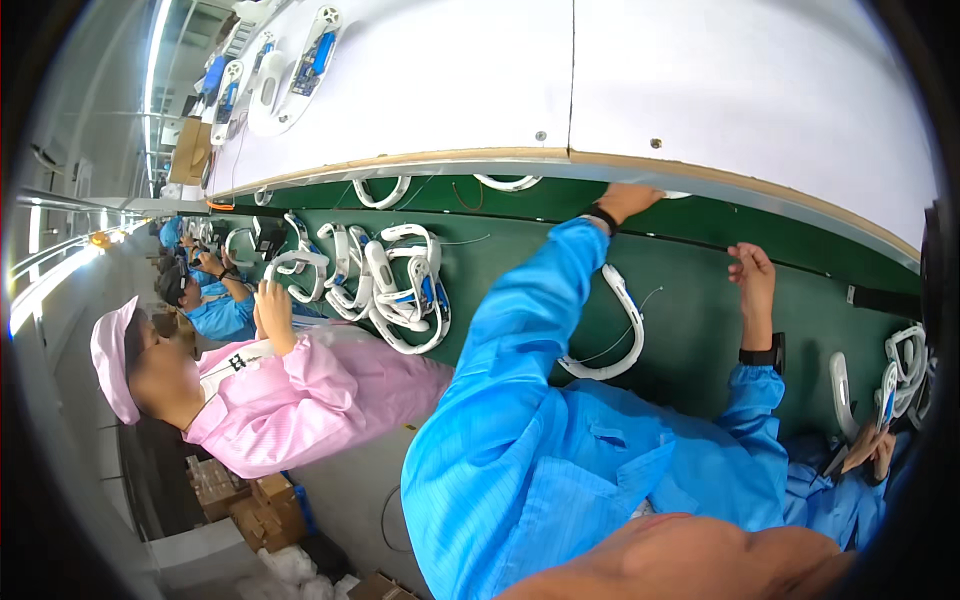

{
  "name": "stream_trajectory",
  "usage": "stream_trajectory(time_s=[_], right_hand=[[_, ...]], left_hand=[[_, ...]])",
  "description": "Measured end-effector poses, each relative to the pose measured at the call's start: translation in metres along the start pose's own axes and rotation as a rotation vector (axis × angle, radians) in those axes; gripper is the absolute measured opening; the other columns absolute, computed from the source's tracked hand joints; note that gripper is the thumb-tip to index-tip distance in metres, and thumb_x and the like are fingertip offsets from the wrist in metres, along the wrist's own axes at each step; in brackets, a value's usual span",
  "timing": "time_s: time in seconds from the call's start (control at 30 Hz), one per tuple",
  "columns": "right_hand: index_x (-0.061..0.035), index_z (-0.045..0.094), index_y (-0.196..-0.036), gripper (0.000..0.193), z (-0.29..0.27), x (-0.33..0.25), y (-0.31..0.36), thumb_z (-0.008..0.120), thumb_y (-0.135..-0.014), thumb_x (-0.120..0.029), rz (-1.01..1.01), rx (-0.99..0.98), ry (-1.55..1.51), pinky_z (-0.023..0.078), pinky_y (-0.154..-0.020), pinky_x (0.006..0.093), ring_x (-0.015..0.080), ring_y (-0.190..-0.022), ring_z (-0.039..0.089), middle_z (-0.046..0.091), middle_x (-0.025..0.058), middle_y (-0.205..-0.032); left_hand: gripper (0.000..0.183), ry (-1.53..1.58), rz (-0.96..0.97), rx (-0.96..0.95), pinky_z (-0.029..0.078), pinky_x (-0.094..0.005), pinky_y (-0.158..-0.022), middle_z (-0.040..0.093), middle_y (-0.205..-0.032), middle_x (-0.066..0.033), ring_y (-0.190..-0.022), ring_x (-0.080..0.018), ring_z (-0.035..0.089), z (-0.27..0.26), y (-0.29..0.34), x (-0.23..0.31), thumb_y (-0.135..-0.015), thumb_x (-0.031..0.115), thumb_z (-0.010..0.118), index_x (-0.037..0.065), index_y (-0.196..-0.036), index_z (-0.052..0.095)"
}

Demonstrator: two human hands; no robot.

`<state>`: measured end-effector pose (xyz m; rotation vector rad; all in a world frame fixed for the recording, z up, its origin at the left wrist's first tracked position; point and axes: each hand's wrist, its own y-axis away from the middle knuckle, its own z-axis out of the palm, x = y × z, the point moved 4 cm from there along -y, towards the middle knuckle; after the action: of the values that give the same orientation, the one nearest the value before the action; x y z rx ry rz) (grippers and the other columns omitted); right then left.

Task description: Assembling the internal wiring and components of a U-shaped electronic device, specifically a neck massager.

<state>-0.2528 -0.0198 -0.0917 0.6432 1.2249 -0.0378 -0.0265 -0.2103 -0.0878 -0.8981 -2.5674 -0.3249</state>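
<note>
My left hand [630,200] reaches to the far side of the green bench, by the edge of the white shelf. A white curved part [677,195] lies at its fingertips, partly hidden by the shelf; I cannot tell whether the fingers grip it. My right hand [755,275] is raised above the bench at the right, its fingers bent together; what they hold, if anything, is too small to make out. Between my arms and close to my body lies a white U-shaped band [638,340] with a thin wire sticking out.
A pile of white curved bands [405,285] covers the bench at left, beside a person in pink [290,395]. More bands [905,365] lie at far right near another person's hands [870,448]. Opened white housings [312,65] with blue parts rest on the overhanging shelf [450,90].
</note>
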Motion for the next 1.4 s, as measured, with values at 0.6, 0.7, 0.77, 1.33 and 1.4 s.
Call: stream_trajectory(time_s=[0.6,0.7,0.77,1.33,1.4], right_hand=[[-0.0022,0.057,-0.111,0.032,0.196,-0.012,0.111,0.067,-0.085,-0.016,-0.377,-0.381,0.232,0.051,-0.076,0.0291,0.019,-0.089,0.064,0.065,0.0112,-0.103],[-0.0016,0.054,-0.112,0.04,0.243,-0.028,0.153,0.072,-0.079,-0.016,-0.778,-0.239,0.611,0.05,-0.08,0.0317,0.0248,-0.094,0.064,0.064,0.0141,-0.102],[-0.0024,0.051,-0.111,0.042,0.255,-0.036,0.177,0.073,-0.076,-0.013,-0.767,-0.05,0.818,0.051,-0.077,0.0329,0.0286,-0.09,0.064,0.063,0.0153,-0.101],[0.0002,0.068,-0.081,0.012,0.179,-0.081,0.202,0.063,-0.078,-0.011,-0.563,-0.549,0.938,0.047,-0.057,0.0322,0.0181,-0.057,0.061,0.063,0.0088,-0.06],[-0.0006,0.067,-0.079,0.011,0.167,-0.1,0.21,0.063,-0.078,-0.011,-0.601,-0.512,1.061,0.047,-0.056,0.0335,0.0188,-0.057,0.061,0.062,0.0089,-0.06]], left_hand=[[0.02,1.566,-0.374,0.501,0.055,-0.0373,-0.066,0.067,-0.088,-0.0166,-0.077,-0.0266,0.066,-0.156,0.147,-0.044,-0.094,0.014,0.051,-0.005,-0.098,0.058],[0.027,2.007,-0.178,0.604,0.05,-0.0418,-0.088,0.06,-0.107,-0.015,-0.1,-0.0273,0.06,-0.151,0.176,-0.015,-0.096,0.022,0.049,0.0,-0.111,0.049],[0.031,2.193,-0.133,0.719,0.044,-0.0425,-0.095,0.055,-0.106,-0.0087,-0.103,-0.0238,0.054,-0.156,0.195,0.01,-0.096,0.028,0.049,0.003,-0.114,0.048],[0.021,2.441,0.353,0.235,0.038,-0.0301,-0.065,0.042,-0.07,-0.0009,-0.066,-0.0141,0.042,-0.192,0.275,0.018,-0.094,0.027,0.051,0.007,-0.095,0.053],[0.017,2.238,0.295,0.417,0.038,-0.0306,-0.065,0.041,-0.07,-0.001,-0.066,-0.0142,0.042,-0.193,0.277,0.007,-0.094,0.024,0.051,0.007,-0.095,0.052]])
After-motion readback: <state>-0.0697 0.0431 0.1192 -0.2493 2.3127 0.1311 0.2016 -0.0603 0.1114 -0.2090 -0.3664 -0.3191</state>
